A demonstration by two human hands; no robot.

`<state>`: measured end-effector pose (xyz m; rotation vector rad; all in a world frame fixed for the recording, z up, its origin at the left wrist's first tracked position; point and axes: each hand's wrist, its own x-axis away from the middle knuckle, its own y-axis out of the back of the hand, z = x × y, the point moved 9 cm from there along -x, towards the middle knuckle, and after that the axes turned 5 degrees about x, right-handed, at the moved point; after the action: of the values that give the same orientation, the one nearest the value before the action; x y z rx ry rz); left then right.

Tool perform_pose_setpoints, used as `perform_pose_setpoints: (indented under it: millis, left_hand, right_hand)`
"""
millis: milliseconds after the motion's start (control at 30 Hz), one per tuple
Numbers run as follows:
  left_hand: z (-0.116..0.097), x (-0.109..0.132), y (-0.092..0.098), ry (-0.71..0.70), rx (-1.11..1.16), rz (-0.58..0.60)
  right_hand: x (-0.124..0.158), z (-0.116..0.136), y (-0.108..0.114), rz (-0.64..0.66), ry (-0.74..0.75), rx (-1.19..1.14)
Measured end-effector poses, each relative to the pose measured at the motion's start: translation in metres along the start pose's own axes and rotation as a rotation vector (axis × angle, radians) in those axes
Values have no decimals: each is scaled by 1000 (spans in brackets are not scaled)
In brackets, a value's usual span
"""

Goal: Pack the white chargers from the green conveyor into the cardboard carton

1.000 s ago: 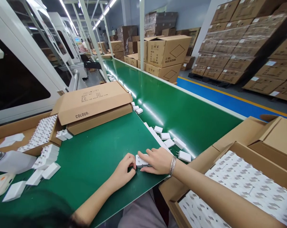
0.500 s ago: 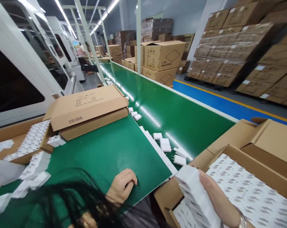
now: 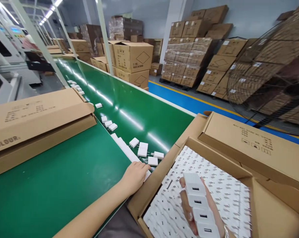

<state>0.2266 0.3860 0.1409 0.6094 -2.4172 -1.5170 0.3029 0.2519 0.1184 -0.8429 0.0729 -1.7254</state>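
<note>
My right hand (image 3: 189, 208) grips a row of several white chargers (image 3: 199, 203), USB ports facing up, above an open cardboard box (image 3: 270, 211) filled with packed white chargers (image 3: 226, 195). My left hand (image 3: 135, 175) rests with fingers curled on the edge of the green table (image 3: 65, 185), touching the white strip at the table's end. Loose white chargers (image 3: 143, 150) lie just beyond it on the green conveyor belt (image 3: 129, 109).
A flat cardboard box (image 3: 37, 122) marked COLOUR lies on the table at left. More chargers (image 3: 108, 124) trail up the belt. Stacked cartons (image 3: 133, 59) stand beside the belt and on pallets (image 3: 208, 62) across a blue floor strip. White machines (image 3: 0, 66) are far left.
My right hand lifted a row of chargers from the table and carried it right over the open box. My left hand stayed at the table edge. The view swung right.
</note>
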Motion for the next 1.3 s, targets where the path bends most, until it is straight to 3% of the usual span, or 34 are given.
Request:
perform_pose_setpoints:
  millis: [100,233,633,967,1300]
  left_hand:
    - [3,2,-3,-27,10,7]
    - [1,6,-1,-41,1,-20]
    - [1,5,-4,-14,-20,2]
    - [1,5,-3,32,-41,44]
    - [4,4,-7,49,-55,58]
  right_hand:
    - [4,7,2,-73,63,-189]
    - [8,7,-2,-41,31,-289]
    - [11,11,-6,21,62,-326]
    - [10,5,6,-90,47,-289]
    - [9,10,3,-120,61,-294]
